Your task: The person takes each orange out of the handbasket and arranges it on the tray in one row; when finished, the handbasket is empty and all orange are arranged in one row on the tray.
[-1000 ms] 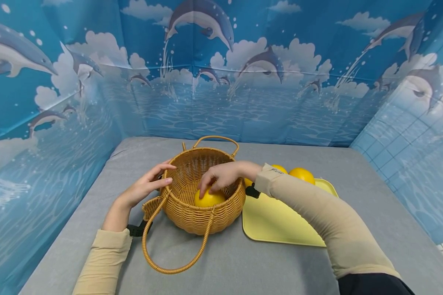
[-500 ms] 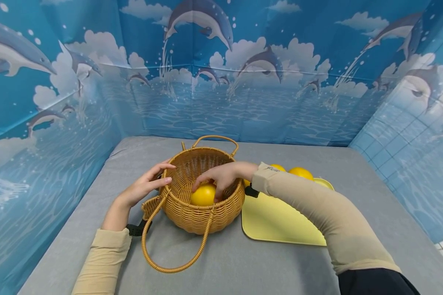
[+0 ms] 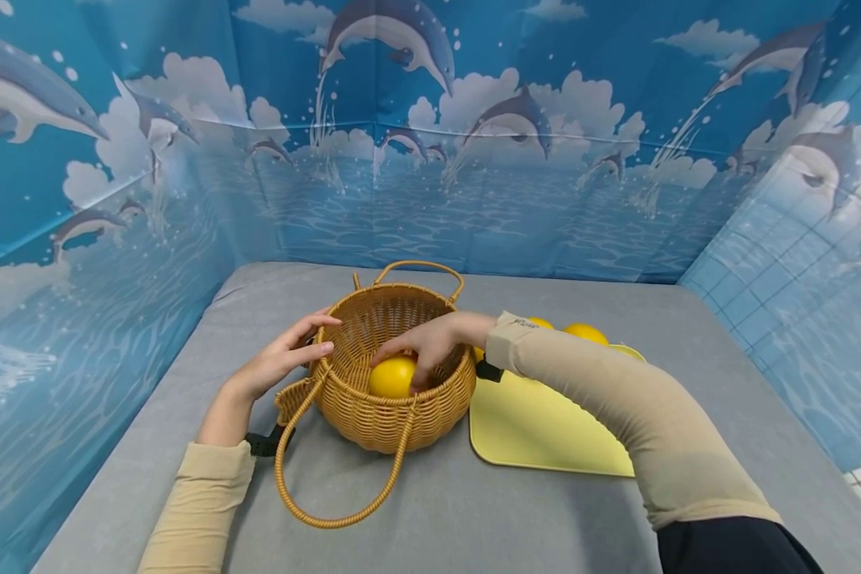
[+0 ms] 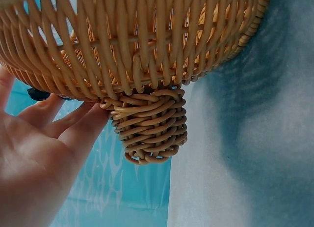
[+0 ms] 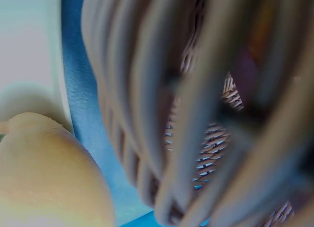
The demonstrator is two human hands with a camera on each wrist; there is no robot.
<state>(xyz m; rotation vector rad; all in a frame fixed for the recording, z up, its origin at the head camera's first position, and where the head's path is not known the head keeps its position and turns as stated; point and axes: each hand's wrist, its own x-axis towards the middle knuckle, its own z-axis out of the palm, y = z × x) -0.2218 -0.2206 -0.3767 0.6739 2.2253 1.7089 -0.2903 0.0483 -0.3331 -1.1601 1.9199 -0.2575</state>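
Observation:
In the head view, a round wicker basket point(image 3: 383, 422) stands at the middle, tilted towards me. My left hand point(image 3: 273, 367) rests on its left rim, fingers fairly straight. In the left wrist view, the fingers point(image 4: 83, 128) touch the wicker beside a stubby woven foot point(image 4: 149, 131). My right hand point(image 3: 430, 343) reaches into the basket over its right side and holds a yellow lemon point(image 3: 391, 377), thumb and fingers spread round it. That hand is hidden behind wicker in the right wrist view.
A pale yellow tray point(image 3: 545, 422) lies right of the basket, partly under my right arm. Several lemons are on it, one at the back point(image 3: 586, 333); another lemon point(image 5: 49, 173) shows close up in the right wrist view. One basket handle point(image 3: 337, 522) loops down over the grey table point(image 3: 473, 526).
My right hand's fingers have spread from the lemon's top to round its sides, and the lemon has shifted slightly left inside the basket. My left hand has stayed on the rim.

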